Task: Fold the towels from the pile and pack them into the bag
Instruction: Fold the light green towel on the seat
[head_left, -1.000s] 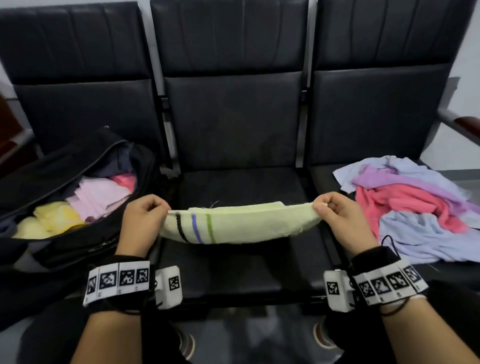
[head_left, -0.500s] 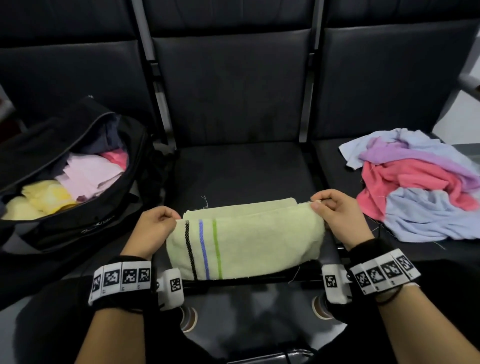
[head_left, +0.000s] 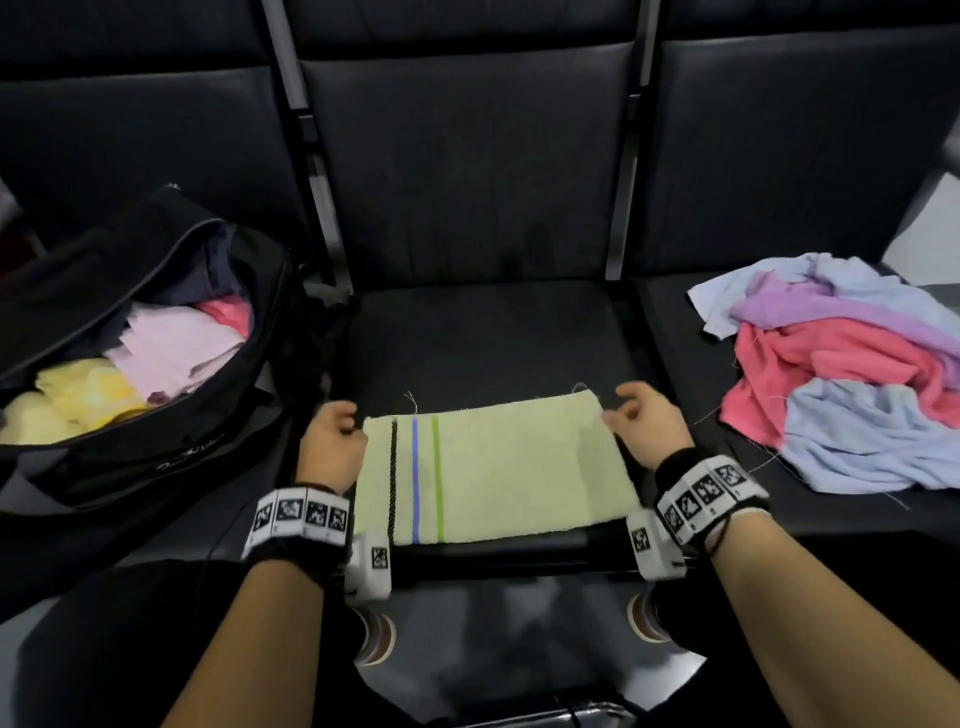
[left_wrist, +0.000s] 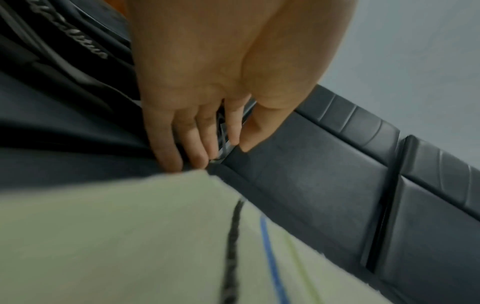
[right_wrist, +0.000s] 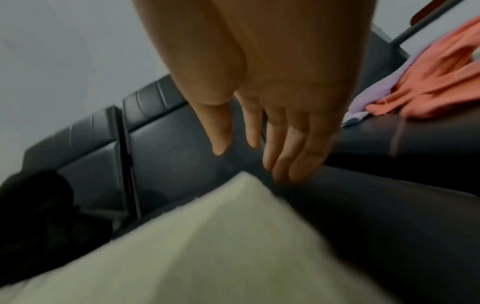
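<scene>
A pale green towel (head_left: 498, 467) with black, blue and green stripes lies folded flat on the middle seat (head_left: 488, 338). My left hand (head_left: 335, 441) sits at its far left corner, fingers relaxed and holding nothing (left_wrist: 197, 144). My right hand (head_left: 641, 421) hovers at the far right corner with fingers spread, off the cloth (right_wrist: 272, 148). The towel shows below the fingers in both wrist views (left_wrist: 130, 236) (right_wrist: 207, 246). A black bag (head_left: 156, 457) lies open on the left seat with pink and yellow folded towels inside. The towel pile (head_left: 852, 374) of pink, lilac and blue cloth sits on the right seat.
Black padded seat backs (head_left: 467, 156) rise behind all three seats, with metal frame bars between them. My shoes (head_left: 376, 636) show on the grey floor below the seat's front edge. Loose threads trail from the pile and the towel's far edge.
The towel was held taut in the air by both hands, then lowered and laid flat on the middle seat. Both hands have let go of its far corners.
</scene>
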